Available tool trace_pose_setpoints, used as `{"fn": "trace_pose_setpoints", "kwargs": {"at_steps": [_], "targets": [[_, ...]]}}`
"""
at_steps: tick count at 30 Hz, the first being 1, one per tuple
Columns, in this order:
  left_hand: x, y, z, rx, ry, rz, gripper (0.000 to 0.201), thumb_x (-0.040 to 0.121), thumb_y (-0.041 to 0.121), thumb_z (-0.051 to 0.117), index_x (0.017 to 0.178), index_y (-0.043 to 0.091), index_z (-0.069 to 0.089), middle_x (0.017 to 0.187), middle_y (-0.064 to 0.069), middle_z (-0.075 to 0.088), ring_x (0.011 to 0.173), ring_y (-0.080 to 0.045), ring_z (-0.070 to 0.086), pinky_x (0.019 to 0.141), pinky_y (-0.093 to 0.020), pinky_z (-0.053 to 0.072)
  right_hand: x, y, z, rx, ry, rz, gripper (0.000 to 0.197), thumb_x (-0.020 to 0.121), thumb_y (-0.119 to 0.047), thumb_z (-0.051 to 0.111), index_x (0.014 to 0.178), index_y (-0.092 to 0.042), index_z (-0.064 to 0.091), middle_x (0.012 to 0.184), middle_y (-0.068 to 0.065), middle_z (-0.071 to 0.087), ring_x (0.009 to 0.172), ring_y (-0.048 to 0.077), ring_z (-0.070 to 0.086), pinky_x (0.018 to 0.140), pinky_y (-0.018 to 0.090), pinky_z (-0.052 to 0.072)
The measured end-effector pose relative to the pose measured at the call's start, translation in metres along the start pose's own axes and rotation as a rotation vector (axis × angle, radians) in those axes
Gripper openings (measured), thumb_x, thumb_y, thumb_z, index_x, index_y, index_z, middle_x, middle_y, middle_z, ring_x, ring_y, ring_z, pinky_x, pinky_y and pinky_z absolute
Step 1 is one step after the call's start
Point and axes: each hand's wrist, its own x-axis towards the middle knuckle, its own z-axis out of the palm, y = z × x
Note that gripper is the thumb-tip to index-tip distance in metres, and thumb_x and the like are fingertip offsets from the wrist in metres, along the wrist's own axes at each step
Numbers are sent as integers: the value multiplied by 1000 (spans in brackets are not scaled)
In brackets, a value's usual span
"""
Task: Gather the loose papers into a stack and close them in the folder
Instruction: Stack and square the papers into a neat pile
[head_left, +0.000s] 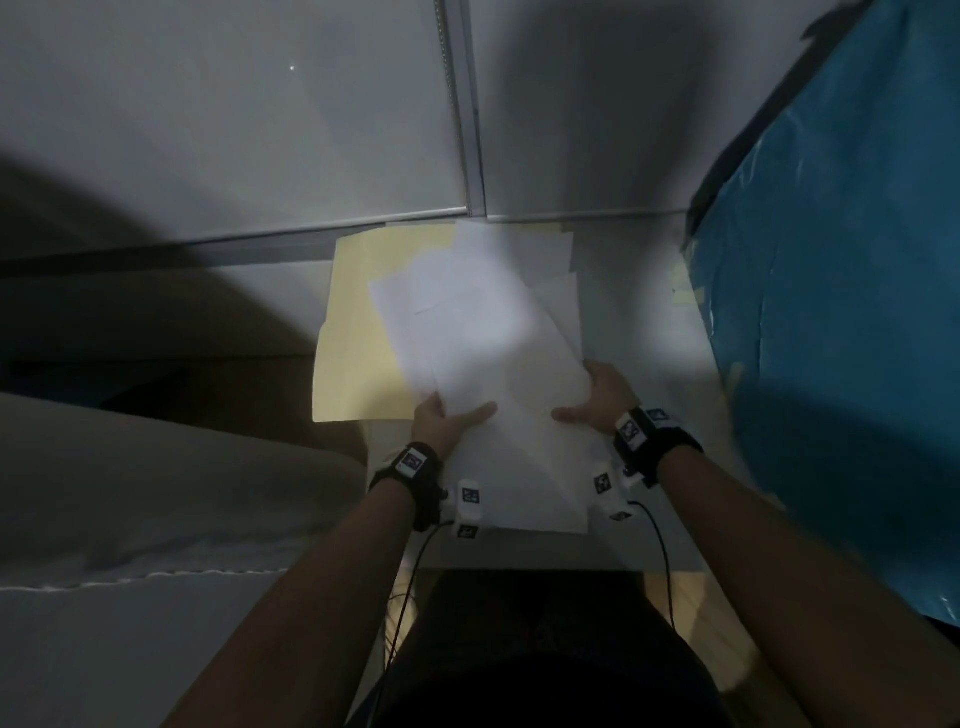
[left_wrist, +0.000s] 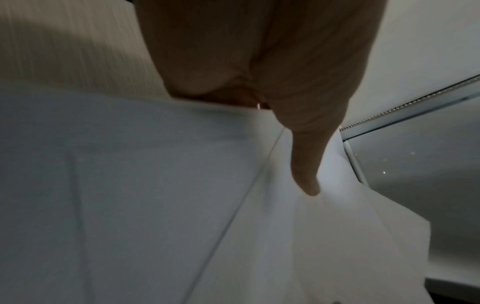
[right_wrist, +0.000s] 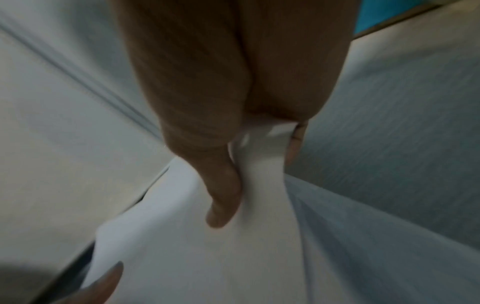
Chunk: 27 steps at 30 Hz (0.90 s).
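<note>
**Papers in hand, not yet squared or filed**

Both hands hold the sheaf of white papers (head_left: 493, 364) by its near edge: the left hand (head_left: 441, 421) pinches it with the thumb on top, and the right hand (head_left: 597, 400) grips the opposite side the same way, fingers underneath. The sheets fan out unevenly ahead of the hands, corners askew, so the gathering looks only partly done. The manila folder (head_left: 358, 332) lies open beyond and to the left of the left hand, partly under the papers. A few more sheets (head_left: 550, 254) lie further ahead of the right hand. Squaring the stack, laying it inside and shutting the cover all remain.
</note>
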Motion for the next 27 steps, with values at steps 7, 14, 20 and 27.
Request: {"fn": "trace_pose_setpoints", "kwargs": {"at_steps": [7,14,20,27], "targets": [[0,-5,-13,72,-38,130,73,65,28,101,130,7,76,122,-14,84,109,-39,82,96,-63,67,-1,15,-27,263,263,64,107,54,-67,92,140,-19,51,134,3,53,116,23,56,95,39,54],[-24,40,-7,50,-204,244,56,69,15,106,119,15,81,115,-11,87,106,-35,84,98,-68,65,-22,-15,-40,683,0,41,85,63,-33,99,132,-6,59,120,10,73,110,32,72,86,48,63],[-57,95,29,-54,-16,455,57,77,20,104,121,29,69,118,19,77,103,20,72,97,-7,57,-53,-58,-84,516,353,-190,52,75,-36,92,118,-25,64,109,-7,73,96,7,72,84,28,60],[-70,117,24,-77,61,630,60,73,19,106,125,17,76,122,9,83,112,5,77,95,-9,57,-74,-71,-109,537,346,-513,47,70,-22,95,110,-23,71,109,-10,76,103,3,73,84,25,61]]}}
